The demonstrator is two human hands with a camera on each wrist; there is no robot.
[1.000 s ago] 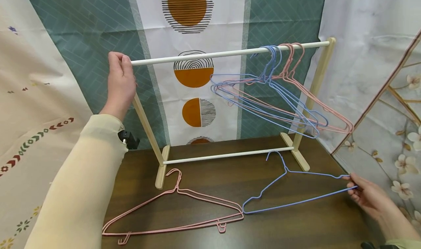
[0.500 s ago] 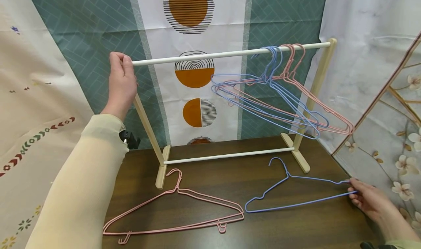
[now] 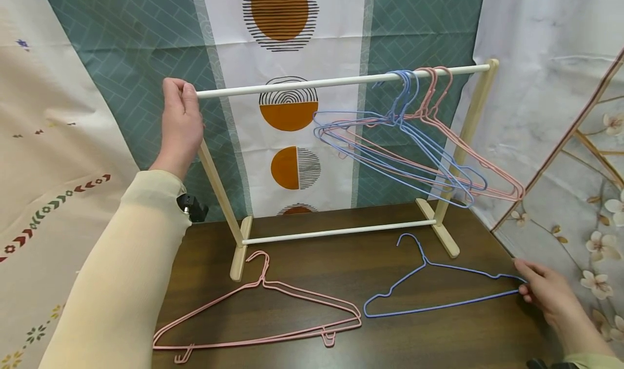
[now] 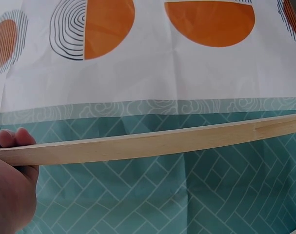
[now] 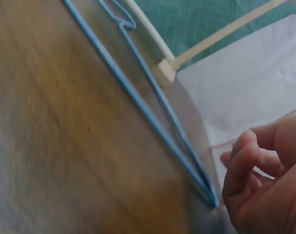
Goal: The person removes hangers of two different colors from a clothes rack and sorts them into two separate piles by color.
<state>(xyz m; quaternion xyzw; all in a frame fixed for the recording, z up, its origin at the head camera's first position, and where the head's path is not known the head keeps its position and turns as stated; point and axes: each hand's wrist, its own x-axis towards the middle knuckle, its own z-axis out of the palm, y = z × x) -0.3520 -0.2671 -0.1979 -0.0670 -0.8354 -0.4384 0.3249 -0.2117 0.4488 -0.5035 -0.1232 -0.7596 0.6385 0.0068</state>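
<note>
My left hand (image 3: 180, 122) grips the top left corner of a wooden clothes rack (image 3: 219, 190); in the left wrist view its fingers curl round the pale post (image 4: 138, 146). A blue hanger (image 3: 441, 305) lies on the dark table at the front right, hook toward the rack. Beside its right end is my right hand (image 3: 553, 293), fingers loosely curled; in the right wrist view they sit just off the hanger's tip with nothing between them. Two pink hangers (image 3: 253, 341), stacked together, lie on the table to the left. Several blue hangers (image 3: 404, 117) and pink hangers (image 3: 480, 152) hang toward the rack's right end.
The rack's white top rail (image 3: 302, 86) and lower bar (image 3: 341, 231) span between its two wooden feet. A patterned cloth (image 3: 146, 87) hangs behind, with a floral panel (image 3: 575, 217) close by my right hand. The brown table (image 3: 414, 342) extends toward me.
The blue hanger has come down a little nearer me and onto the table. My right hand's fingers have let go of its end. The left hand stays on the rack.
</note>
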